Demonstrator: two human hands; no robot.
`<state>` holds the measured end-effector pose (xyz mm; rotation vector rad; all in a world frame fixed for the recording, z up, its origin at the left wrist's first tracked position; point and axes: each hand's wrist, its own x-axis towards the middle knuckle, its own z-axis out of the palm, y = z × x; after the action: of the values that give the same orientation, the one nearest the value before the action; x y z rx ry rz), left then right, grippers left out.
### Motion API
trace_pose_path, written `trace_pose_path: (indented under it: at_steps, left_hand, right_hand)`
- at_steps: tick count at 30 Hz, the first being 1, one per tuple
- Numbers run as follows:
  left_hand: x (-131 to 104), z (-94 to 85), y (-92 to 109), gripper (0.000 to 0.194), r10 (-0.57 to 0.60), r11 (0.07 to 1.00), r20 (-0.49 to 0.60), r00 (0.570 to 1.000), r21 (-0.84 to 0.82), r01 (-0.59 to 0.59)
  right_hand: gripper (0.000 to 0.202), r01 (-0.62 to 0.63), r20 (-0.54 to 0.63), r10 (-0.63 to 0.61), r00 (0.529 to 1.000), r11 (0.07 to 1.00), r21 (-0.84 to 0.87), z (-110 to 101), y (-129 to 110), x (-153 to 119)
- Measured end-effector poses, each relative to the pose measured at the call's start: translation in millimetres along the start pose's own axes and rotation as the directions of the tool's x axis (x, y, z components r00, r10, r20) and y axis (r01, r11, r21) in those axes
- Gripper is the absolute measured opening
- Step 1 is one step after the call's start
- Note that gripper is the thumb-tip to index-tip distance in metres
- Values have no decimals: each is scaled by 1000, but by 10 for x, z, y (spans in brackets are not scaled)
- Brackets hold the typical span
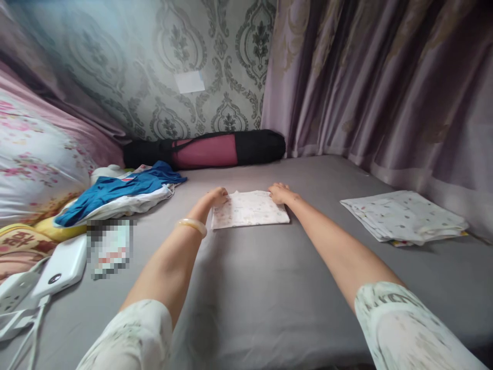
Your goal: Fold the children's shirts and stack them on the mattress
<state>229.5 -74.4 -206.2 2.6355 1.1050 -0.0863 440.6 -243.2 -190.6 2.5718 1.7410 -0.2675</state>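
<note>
A folded white cloth (250,209) with a small faint print lies flat on the grey bed sheet in front of me. My left hand (219,196), with a pale bangle (193,226) on its wrist, is closed at the cloth's far left corner. At the far right corner, my right hand (280,192) has its fingers bent over the edge, gripping the fabric. The fingertips of both hands are partly hidden. Farther right sits a stack of folded white printed cloth (404,216), apart from my hands.
A blue garment (127,187) lies crumpled on white clothing at the left. Nearer are a white power bank (61,267), a power strip (15,290) with cables, and a blurred-out item (111,249). A black and maroon long bag (206,150) rests against the patterned wall. Purple curtains (346,77) hang right.
</note>
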Motion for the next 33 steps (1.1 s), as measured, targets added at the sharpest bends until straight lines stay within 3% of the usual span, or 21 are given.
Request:
trace_pose_path:
  at_steps: [8,14,19,22,25,28,31,33]
  left_hand:
    - [-6,-144,24,39,-44,998,151,988,-39,51]
    - [-172,-281,-60,40,54,979,62,997,-200,-41]
    - [-357,-606,-76,47,147,927,25,989,-352,-129]
    - [-462,-833,-43,38,194,924,21,981,-340,-175]
    - [-537,-990,-18,32,209,916,-56,976,-338,-216]
    - [-578,-1043,9,35,205,900,-232,951,-338,-276]
    - [-619,-980,48,33,163,939,-425,890,-211,-272]
    - [-668,-866,59,31,148,973,-487,861,-87,-216]
  right_hand:
    - [33,-14,57,13,998,1000,16,-170,-15,62]
    - [33,76,56,-81,995,993,87,-353,134,-27]
    - [28,229,-29,-228,973,952,202,-550,256,-109]
    - [25,258,-78,-247,966,928,267,-682,297,-156]
    - [24,274,-144,-240,960,910,311,-802,309,-201]
    - [26,290,-265,-211,941,906,309,-880,282,-246]
    - [28,291,-377,-184,908,924,249,-880,234,-303]
    - [30,309,-421,-213,882,935,174,-811,214,-361]
